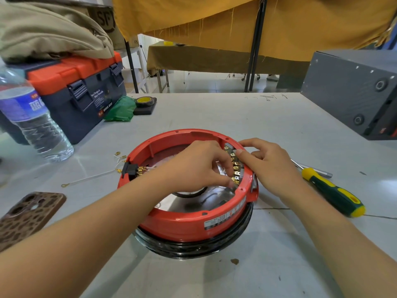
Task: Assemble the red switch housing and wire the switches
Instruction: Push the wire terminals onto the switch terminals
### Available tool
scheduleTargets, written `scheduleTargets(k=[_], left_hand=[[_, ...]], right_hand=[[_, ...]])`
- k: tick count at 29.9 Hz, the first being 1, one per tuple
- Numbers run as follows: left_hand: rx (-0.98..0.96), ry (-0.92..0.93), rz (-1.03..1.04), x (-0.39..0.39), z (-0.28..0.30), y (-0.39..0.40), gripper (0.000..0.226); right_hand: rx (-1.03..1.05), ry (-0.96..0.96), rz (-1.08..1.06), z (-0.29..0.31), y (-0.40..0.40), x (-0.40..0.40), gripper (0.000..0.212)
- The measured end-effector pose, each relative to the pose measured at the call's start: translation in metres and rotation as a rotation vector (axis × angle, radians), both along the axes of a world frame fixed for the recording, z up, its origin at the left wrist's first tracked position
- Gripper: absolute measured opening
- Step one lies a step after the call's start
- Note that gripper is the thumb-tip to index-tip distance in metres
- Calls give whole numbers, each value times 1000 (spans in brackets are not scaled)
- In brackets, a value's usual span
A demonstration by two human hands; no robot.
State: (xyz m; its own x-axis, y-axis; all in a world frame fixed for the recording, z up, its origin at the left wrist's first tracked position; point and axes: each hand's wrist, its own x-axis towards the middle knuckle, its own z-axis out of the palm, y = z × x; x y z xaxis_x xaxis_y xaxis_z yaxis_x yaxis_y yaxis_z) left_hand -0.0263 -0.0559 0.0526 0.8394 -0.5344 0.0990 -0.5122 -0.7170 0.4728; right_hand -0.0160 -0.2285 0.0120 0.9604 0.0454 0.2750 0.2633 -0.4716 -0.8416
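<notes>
A round red switch housing (182, 222) sits open side up on a black ring in the middle of the table. A row of switches with brass terminals (235, 166) lines its inner right wall. My left hand (199, 164) reaches inside, fingers curled and pinching at a terminal near the lower end of the row. My right hand (264, 160) grips the right rim, thumb pressing on the switch block. A black switch with brass terminals (131, 169) sits in the housing's left wall, and white wires with brass lugs (92, 178) trail out from it onto the table.
A green and yellow screwdriver (330, 190) lies right of the housing. A phone in a spotted case (28, 216) lies at the left. A water bottle (32, 121), an orange and blue toolbox (81, 91) and a tape roll (145, 101) stand behind. A grey box (352, 93) fills the right rear.
</notes>
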Motion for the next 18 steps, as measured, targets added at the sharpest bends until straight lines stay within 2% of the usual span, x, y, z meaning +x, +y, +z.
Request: scheduleTargets(k=[6,18], left_hand=[[-7,-49,-37,-1,-2,1,8],[-64,-8,-30,2,-2,6,7]], right_hand=[[7,4,2,1,0,0,18],[-13,20,-5,3,0,-2,22]])
